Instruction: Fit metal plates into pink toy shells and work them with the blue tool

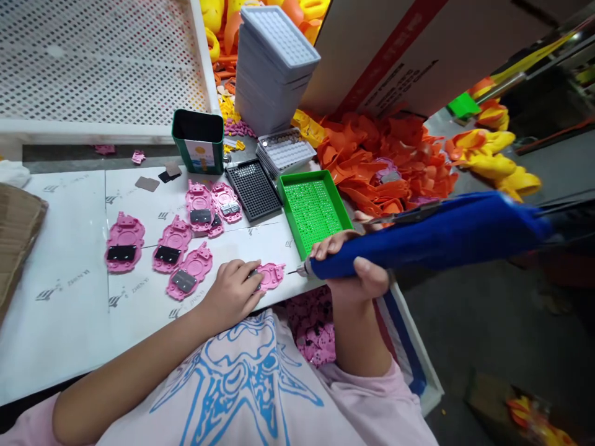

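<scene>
My left hand [233, 291] presses a pink plastic toy part [271, 275] flat on the white table [69, 297], its fingers curled over the part's left side. My right hand [354, 265] is wrapped round a blue electric screwdriver [432, 238], held nearly level. Its metal tip [295, 271] points left and sits just right of the pink part. Several more pink parts [173, 251] with dark inserts lie on the table to the left.
A green screw tray [312, 209], a black tray [253, 189] and a green tin [199, 141] stand behind. Stacked grey trays [272, 68] and a cardboard box [395, 52] are further back. Orange parts [385, 167] pile up at right. Loose pink parts [312, 328] fill a container by my lap.
</scene>
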Demonstrator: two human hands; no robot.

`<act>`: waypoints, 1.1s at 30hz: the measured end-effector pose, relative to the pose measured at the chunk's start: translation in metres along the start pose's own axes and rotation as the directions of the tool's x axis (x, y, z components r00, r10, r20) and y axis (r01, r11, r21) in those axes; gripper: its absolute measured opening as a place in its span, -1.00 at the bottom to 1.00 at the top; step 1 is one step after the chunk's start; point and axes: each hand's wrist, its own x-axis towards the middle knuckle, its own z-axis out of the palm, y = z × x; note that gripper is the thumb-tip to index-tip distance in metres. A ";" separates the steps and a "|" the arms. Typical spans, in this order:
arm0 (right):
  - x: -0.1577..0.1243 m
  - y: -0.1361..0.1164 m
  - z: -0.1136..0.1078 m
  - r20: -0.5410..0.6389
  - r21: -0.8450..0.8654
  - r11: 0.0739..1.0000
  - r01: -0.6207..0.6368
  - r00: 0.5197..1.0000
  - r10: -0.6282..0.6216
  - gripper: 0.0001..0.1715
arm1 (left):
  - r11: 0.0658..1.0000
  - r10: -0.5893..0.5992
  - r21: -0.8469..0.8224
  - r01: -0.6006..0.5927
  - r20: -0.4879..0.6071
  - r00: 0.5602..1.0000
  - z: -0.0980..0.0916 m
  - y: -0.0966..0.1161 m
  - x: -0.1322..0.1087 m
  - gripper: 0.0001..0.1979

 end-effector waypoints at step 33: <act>-0.025 0.031 0.005 0.226 -0.047 0.999 -0.004 0.974 0.015 -0.74 | 0.996 0.018 0.091 -0.019 0.013 1.000 -0.001 0.003 -0.002 -0.75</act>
